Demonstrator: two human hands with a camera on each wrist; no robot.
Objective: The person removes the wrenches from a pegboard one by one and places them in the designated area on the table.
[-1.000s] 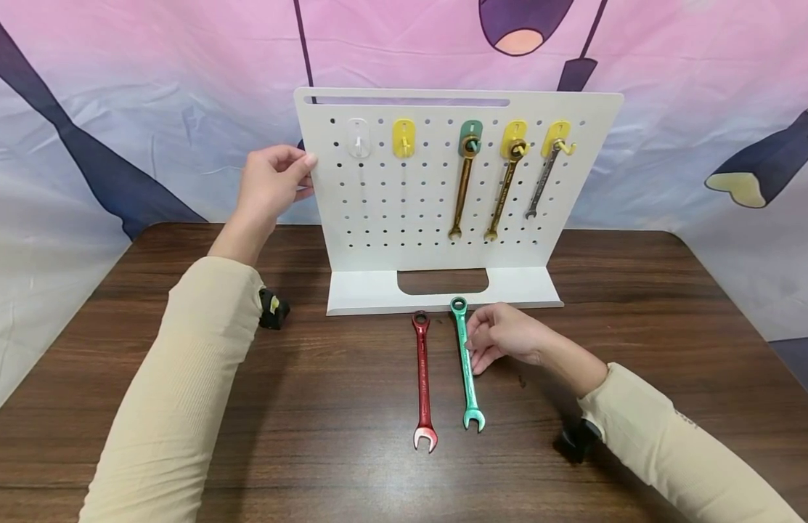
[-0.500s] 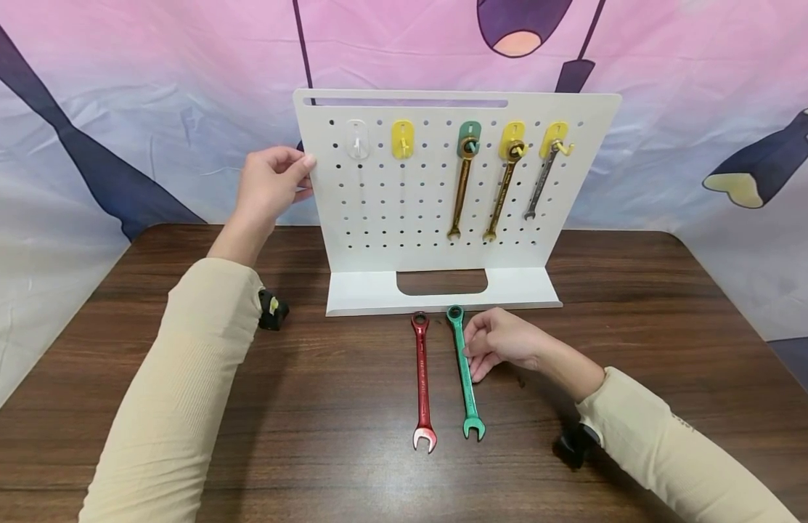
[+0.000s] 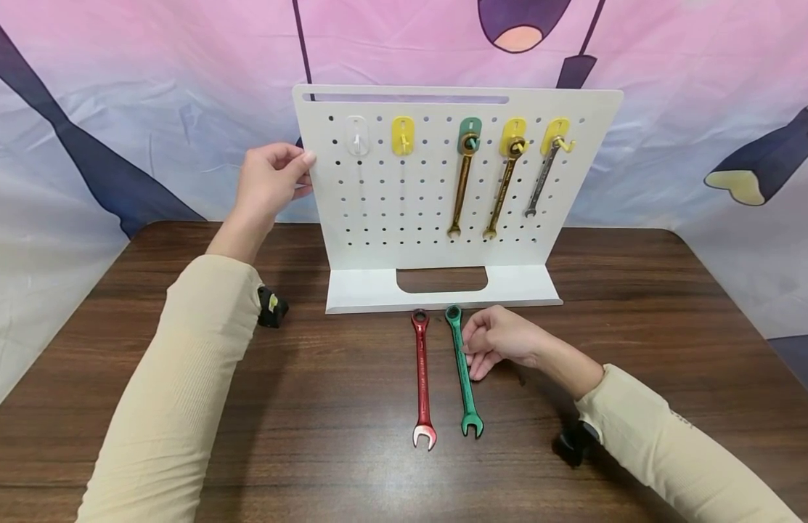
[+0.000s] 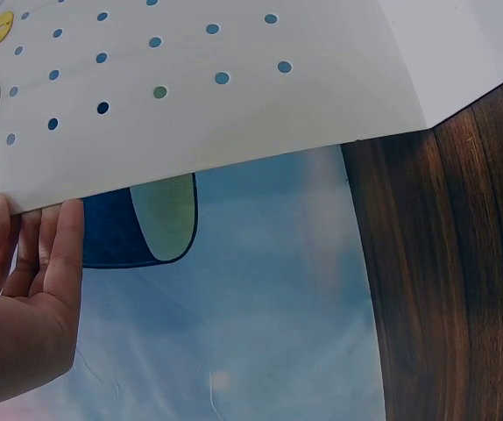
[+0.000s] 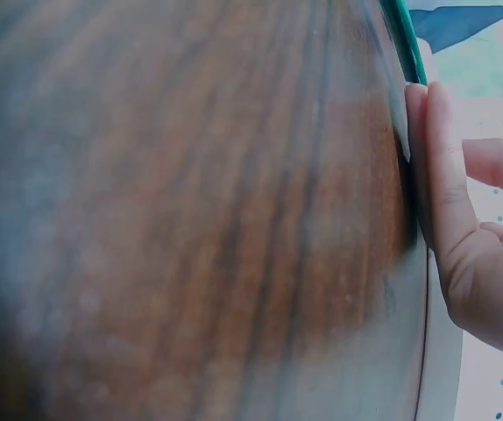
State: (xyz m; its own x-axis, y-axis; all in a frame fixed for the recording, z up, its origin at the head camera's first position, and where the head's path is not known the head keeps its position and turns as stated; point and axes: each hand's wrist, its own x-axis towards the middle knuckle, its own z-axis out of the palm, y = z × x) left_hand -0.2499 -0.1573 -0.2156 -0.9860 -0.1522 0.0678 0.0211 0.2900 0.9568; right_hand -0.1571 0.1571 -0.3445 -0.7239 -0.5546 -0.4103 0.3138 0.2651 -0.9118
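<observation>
My left hand (image 3: pixel 271 181) pinches the left edge of a white pegboard (image 3: pixel 377 254), thumb on one face and fingers on the other, as the left wrist view shows. In front of the board, my right hand (image 3: pixel 502 340) has its fingers and thumb at the right side of a green combination wrench (image 3: pixel 464 381), pinching its shank. That wrench lies lengthwise, ring end toward the board and open end toward me. Beside it on the left lies a red combination wrench (image 3: pixel 422 378), nearly parallel. In the right wrist view, the fingertips (image 5: pixel 416 95) meet a green strip of the wrench (image 5: pixel 402 35).
Two gold wrenches (image 3: pixel 461 196) and a smaller grey wrench (image 3: pixel 539 181) hang by their ring ends from hooks on the board. A clear hook (image 3: pixel 357 136) and a yellow hook (image 3: pixel 402 136) hold nothing. The board's base stands on a dark wooden table (image 3: pixel 338 465), before a printed cloth.
The green wrench has shifted slightly toward me and left, its ring end dropping back from the board's base, with my right hand moving along. My left hand stays on the board's edge.
</observation>
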